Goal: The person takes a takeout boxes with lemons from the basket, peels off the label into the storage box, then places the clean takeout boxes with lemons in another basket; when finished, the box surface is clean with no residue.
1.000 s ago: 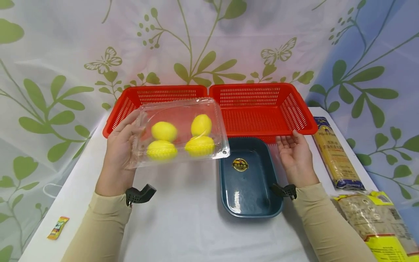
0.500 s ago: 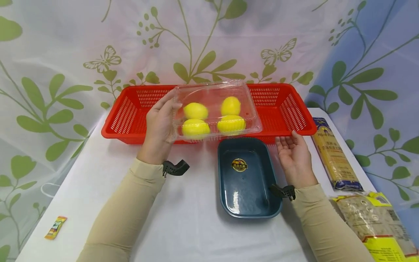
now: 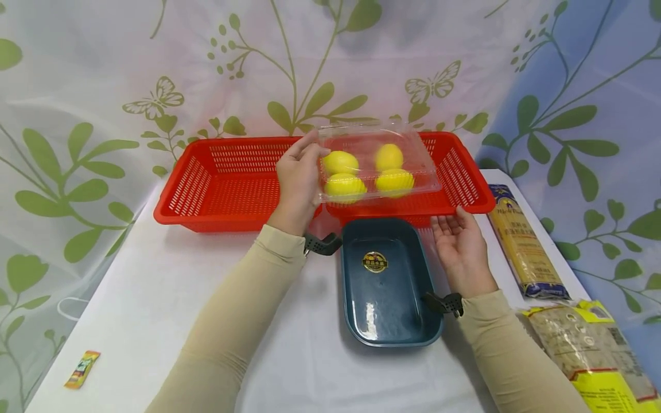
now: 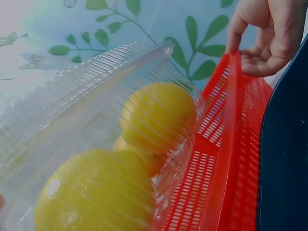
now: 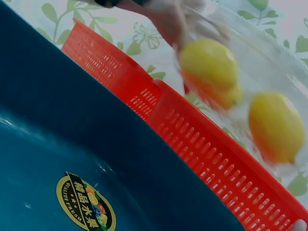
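Observation:
My left hand [image 3: 300, 183] grips the left end of a clear plastic clamshell box [image 3: 432, 182], raised over the right red basket [image 3: 462, 172]. Several yellow lemons [image 3: 395, 182] lie inside the box, and their ribbed cover shows close up in the left wrist view. At the front right corner of that basket, my right hand [image 3: 463, 249] pinches the rim; the left wrist view shows its thumb on the rim [image 4: 234, 60] and the fingers curled below. The box hides part of the basket's inside.
A second red basket [image 3: 170, 213] stands to the left. In front of the right basket is a dark blue basin [image 3: 392, 304]. A pasta packet [image 3: 527, 246] and a yellow-edged bag [image 3: 583, 344] lie at the right; a small wrapped snack [image 3: 82, 370] is at the left.
My left hand has carried the box of lemons rightward and slightly away from me, from in front of the left basket to over the right one. The right hand has stayed at the rim.

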The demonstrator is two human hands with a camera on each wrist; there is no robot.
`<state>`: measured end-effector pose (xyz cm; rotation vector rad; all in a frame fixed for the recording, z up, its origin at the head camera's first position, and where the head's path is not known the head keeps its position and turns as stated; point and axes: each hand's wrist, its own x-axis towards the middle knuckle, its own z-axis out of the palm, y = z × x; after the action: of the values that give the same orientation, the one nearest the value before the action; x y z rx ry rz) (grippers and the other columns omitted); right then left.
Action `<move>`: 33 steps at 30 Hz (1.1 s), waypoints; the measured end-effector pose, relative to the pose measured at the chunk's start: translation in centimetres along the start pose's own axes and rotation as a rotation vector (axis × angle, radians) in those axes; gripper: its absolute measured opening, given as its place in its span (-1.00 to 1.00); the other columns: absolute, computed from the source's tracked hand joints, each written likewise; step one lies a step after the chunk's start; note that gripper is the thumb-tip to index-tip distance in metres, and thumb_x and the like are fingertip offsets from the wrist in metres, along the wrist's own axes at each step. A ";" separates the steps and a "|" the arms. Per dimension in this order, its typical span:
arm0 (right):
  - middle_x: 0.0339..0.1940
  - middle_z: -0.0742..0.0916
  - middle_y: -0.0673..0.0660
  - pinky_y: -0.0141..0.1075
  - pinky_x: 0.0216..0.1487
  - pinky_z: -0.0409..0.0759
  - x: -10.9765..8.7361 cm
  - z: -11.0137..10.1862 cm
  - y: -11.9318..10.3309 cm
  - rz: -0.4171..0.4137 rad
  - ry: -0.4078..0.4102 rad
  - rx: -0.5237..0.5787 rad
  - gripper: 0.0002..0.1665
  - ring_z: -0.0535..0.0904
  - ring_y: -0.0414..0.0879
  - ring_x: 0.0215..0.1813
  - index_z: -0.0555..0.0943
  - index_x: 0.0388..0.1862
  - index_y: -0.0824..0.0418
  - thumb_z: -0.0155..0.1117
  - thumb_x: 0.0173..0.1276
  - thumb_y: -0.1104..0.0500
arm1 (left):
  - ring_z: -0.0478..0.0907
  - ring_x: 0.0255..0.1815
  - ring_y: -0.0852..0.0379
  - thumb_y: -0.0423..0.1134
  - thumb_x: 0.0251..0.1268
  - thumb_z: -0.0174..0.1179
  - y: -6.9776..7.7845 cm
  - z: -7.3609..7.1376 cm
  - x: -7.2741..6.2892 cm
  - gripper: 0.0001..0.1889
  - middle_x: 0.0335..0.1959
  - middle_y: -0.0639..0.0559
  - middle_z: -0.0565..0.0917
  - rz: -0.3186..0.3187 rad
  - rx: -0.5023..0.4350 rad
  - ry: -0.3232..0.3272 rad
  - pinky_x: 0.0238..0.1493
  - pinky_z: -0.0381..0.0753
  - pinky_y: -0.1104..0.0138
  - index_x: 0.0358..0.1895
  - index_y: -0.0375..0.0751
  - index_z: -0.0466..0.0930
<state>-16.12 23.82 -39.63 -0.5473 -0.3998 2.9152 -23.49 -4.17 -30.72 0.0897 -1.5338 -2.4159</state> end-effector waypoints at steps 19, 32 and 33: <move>0.52 0.45 0.07 -0.16 0.28 0.60 0.2 0.1 0.3 -0.025 -0.004 -0.039 -0.23 0.39 -0.06 0.45 0.23 0.62 -0.01 0.34 0.56 0.20 | 0.40 -0.51 0.13 -0.27 0.38 0.33 -6.2 6.9 2.0 -0.70 -0.22 0.08 0.65 -0.073 0.293 0.053 -0.45 0.61 0.36 0.13 0.04 0.78; 0.56 0.42 0.04 -0.17 0.28 0.60 -0.1 -0.2 0.2 -0.026 -0.003 -0.064 -0.23 0.37 -0.08 0.45 0.26 0.62 -0.04 0.37 0.55 0.16 | 0.53 -0.07 0.10 -0.22 0.50 0.22 -8.5 7.5 1.7 -0.68 -0.01 0.15 0.61 -0.123 0.522 -0.074 -0.14 0.68 0.29 0.25 -0.01 0.57; 0.56 0.41 0.04 -0.18 0.28 0.60 -0.1 -0.2 0.2 -0.027 -0.007 -0.067 -0.24 0.36 -0.08 0.47 0.26 0.62 -0.03 0.36 0.56 0.16 | 0.52 -0.06 0.11 -0.22 0.53 0.19 -8.3 7.6 1.8 -0.67 0.02 0.13 0.59 -0.132 0.569 -0.110 -0.13 0.66 0.30 0.28 0.00 0.51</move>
<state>-16.01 23.66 -39.86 -0.5364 -0.5035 2.8872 -28.37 5.31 -34.69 0.1777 -2.2882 -2.0239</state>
